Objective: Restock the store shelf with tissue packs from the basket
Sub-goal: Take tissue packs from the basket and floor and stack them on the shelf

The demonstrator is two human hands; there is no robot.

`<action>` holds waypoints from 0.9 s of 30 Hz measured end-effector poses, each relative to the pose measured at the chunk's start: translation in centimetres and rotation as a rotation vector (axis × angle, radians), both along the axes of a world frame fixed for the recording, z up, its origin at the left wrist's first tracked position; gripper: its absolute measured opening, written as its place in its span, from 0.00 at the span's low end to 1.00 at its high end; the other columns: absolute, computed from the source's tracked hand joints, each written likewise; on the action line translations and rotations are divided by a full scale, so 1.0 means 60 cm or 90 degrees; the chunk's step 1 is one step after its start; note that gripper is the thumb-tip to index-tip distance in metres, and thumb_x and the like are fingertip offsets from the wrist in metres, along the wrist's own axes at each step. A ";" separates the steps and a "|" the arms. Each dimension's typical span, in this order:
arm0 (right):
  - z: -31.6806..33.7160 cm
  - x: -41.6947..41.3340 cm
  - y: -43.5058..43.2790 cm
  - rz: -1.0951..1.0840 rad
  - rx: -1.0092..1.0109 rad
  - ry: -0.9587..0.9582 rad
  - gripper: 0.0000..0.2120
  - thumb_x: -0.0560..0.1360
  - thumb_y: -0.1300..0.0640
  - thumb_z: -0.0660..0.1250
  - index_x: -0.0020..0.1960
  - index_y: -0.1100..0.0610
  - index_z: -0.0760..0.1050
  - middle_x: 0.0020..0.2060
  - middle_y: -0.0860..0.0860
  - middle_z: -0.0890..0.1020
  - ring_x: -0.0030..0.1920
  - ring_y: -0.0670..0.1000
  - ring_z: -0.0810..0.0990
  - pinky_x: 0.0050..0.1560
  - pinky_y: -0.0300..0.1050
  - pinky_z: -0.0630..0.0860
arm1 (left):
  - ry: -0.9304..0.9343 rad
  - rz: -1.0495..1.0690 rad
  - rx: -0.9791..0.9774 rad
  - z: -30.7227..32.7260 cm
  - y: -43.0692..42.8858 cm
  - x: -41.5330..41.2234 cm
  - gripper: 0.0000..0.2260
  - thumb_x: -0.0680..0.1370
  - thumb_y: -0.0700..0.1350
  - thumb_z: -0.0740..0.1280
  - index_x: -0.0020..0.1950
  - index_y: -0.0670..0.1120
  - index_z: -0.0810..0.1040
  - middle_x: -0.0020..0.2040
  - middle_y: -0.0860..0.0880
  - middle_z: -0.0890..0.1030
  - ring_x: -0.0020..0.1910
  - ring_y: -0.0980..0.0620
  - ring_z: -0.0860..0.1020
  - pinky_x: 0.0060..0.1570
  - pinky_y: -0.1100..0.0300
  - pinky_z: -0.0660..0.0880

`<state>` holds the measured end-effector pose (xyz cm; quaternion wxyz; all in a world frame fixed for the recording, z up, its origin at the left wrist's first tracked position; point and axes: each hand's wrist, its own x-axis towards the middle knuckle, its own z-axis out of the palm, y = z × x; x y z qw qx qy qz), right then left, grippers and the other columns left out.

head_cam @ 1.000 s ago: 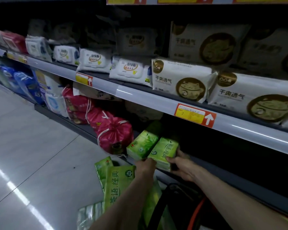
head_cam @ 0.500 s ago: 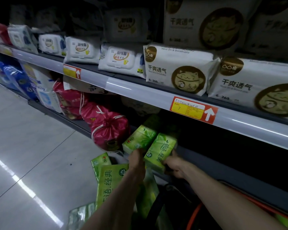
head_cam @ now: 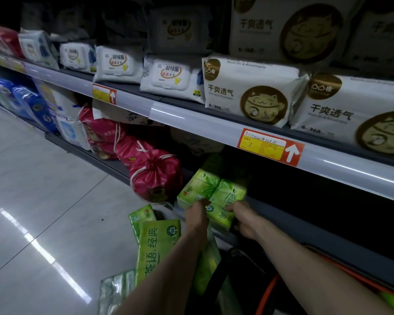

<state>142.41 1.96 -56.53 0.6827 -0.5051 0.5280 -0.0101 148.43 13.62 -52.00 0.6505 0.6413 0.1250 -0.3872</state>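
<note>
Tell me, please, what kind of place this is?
Most likely a shop aisle. Price tags sit on the shelf edge, packaged tissues are lined up in rows, and the floor is glossy tile.

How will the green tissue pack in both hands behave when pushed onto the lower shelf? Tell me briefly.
The green tissue pack looks soft and light, so it probably squashes slightly. Its glossy wrap likely slides easily on the lower shelf.

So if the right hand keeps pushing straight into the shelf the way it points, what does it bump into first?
Probably nothing soon. The right hand holds a green tissue pack aimed into the dark gap of the bottom shelf, which looks empty behind it, though the shadow hides how deep it goes.
</note>
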 end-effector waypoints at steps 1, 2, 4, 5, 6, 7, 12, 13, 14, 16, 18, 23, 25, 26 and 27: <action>0.003 -0.002 0.002 -0.001 0.005 -0.004 0.14 0.80 0.63 0.65 0.66 0.58 0.75 0.62 0.59 0.83 0.60 0.60 0.82 0.63 0.59 0.81 | 0.008 0.006 -0.002 0.005 0.001 0.000 0.05 0.81 0.41 0.63 0.49 0.45 0.79 0.49 0.51 0.76 0.48 0.53 0.74 0.55 0.54 0.72; 0.009 -0.005 0.005 -0.004 0.007 -0.004 0.13 0.81 0.63 0.65 0.64 0.58 0.76 0.60 0.59 0.84 0.58 0.59 0.83 0.58 0.56 0.82 | 0.015 0.008 -0.004 0.012 0.001 0.000 0.05 0.81 0.41 0.63 0.52 0.45 0.79 0.53 0.49 0.77 0.52 0.50 0.74 0.56 0.53 0.73; 0.029 -0.015 0.010 -0.007 0.000 -0.002 0.09 0.82 0.65 0.63 0.60 0.58 0.76 0.54 0.57 0.84 0.52 0.56 0.82 0.46 0.48 0.78 | 0.015 0.001 -0.018 0.018 0.001 -0.002 0.06 0.81 0.40 0.63 0.54 0.44 0.79 0.61 0.44 0.76 0.56 0.47 0.74 0.60 0.50 0.75; 0.032 -0.020 0.007 -0.009 -0.008 0.003 0.08 0.83 0.65 0.62 0.60 0.59 0.76 0.53 0.56 0.83 0.49 0.56 0.81 0.42 0.47 0.76 | 0.014 0.003 -0.023 0.022 0.002 -0.003 0.06 0.81 0.39 0.63 0.53 0.43 0.79 0.60 0.44 0.77 0.54 0.48 0.74 0.60 0.50 0.76; 0.035 -0.027 0.005 -0.007 -0.017 0.011 0.08 0.83 0.64 0.61 0.61 0.60 0.75 0.52 0.56 0.81 0.46 0.55 0.79 0.40 0.47 0.74 | 0.016 0.005 -0.023 0.031 0.004 -0.005 0.05 0.81 0.39 0.62 0.51 0.44 0.78 0.56 0.46 0.77 0.51 0.49 0.75 0.59 0.50 0.76; 0.045 -0.034 0.005 -0.011 -0.023 0.016 0.08 0.84 0.63 0.61 0.62 0.60 0.74 0.51 0.57 0.79 0.44 0.55 0.77 0.39 0.46 0.73 | 0.022 0.010 -0.021 0.040 0.006 -0.006 0.05 0.81 0.40 0.62 0.49 0.45 0.78 0.51 0.49 0.75 0.48 0.51 0.74 0.57 0.51 0.75; 0.113 -0.069 0.008 -0.033 -0.046 -0.015 0.07 0.85 0.62 0.59 0.55 0.61 0.75 0.47 0.58 0.79 0.40 0.55 0.77 0.41 0.47 0.75 | -0.048 -0.060 0.014 0.101 0.019 -0.013 0.06 0.80 0.46 0.63 0.52 0.45 0.75 0.45 0.51 0.72 0.51 0.47 0.73 0.59 0.47 0.74; 0.135 -0.079 0.015 -0.038 -0.048 -0.036 0.07 0.85 0.62 0.59 0.53 0.61 0.76 0.46 0.58 0.80 0.37 0.54 0.77 0.38 0.45 0.75 | -0.088 -0.094 0.032 0.118 0.023 -0.015 0.07 0.80 0.46 0.64 0.53 0.43 0.75 0.45 0.49 0.73 0.49 0.47 0.73 0.59 0.46 0.74; 0.159 -0.091 0.023 -0.035 -0.049 -0.054 0.07 0.85 0.62 0.59 0.52 0.61 0.76 0.47 0.58 0.80 0.35 0.53 0.77 0.35 0.43 0.75 | -0.123 -0.126 0.047 0.134 0.027 -0.016 0.07 0.79 0.45 0.65 0.52 0.42 0.75 0.46 0.47 0.74 0.47 0.47 0.73 0.57 0.46 0.75; 0.209 -0.121 0.044 -0.025 -0.055 -0.091 0.06 0.84 0.62 0.62 0.50 0.60 0.76 0.46 0.58 0.82 0.32 0.52 0.78 0.29 0.40 0.75 | -0.168 -0.175 0.053 0.169 0.036 -0.021 0.05 0.78 0.44 0.67 0.47 0.43 0.77 0.48 0.43 0.77 0.43 0.47 0.75 0.53 0.48 0.76; 0.255 -0.160 0.068 0.000 -0.087 -0.125 0.05 0.83 0.63 0.65 0.50 0.62 0.79 0.39 0.57 0.84 0.30 0.52 0.80 0.28 0.40 0.75 | -0.181 -0.218 0.022 0.204 0.047 -0.037 0.04 0.80 0.43 0.66 0.48 0.43 0.78 0.50 0.42 0.80 0.40 0.48 0.78 0.49 0.52 0.76; 0.330 -0.292 0.118 0.054 -0.188 -0.156 0.08 0.79 0.64 0.67 0.52 0.66 0.84 0.40 0.62 0.82 0.37 0.57 0.80 0.38 0.46 0.75 | -0.212 -0.358 -0.012 0.278 0.075 -0.145 0.09 0.80 0.48 0.65 0.52 0.44 0.81 0.51 0.42 0.87 0.46 0.44 0.84 0.47 0.55 0.76; 0.352 -0.353 0.138 0.054 -0.196 -0.167 0.11 0.78 0.65 0.68 0.55 0.73 0.82 0.44 0.64 0.83 0.44 0.60 0.80 0.47 0.51 0.74 | -0.240 -0.419 -0.003 0.301 0.084 -0.205 0.09 0.79 0.47 0.66 0.50 0.43 0.82 0.46 0.43 0.87 0.40 0.46 0.82 0.43 0.56 0.76; 0.359 -0.383 0.151 0.061 -0.196 -0.164 0.14 0.77 0.64 0.69 0.57 0.74 0.82 0.45 0.64 0.83 0.46 0.60 0.80 0.49 0.52 0.74 | -0.260 -0.449 0.011 0.311 0.091 -0.236 0.09 0.79 0.47 0.66 0.47 0.43 0.82 0.41 0.44 0.86 0.37 0.47 0.81 0.41 0.58 0.76; 0.366 -0.414 0.164 0.062 -0.195 -0.163 0.15 0.76 0.63 0.70 0.57 0.74 0.81 0.46 0.64 0.84 0.46 0.59 0.81 0.49 0.51 0.74 | -0.279 -0.482 0.024 0.317 0.100 -0.267 0.09 0.79 0.47 0.67 0.45 0.44 0.81 0.38 0.46 0.84 0.35 0.48 0.80 0.38 0.60 0.74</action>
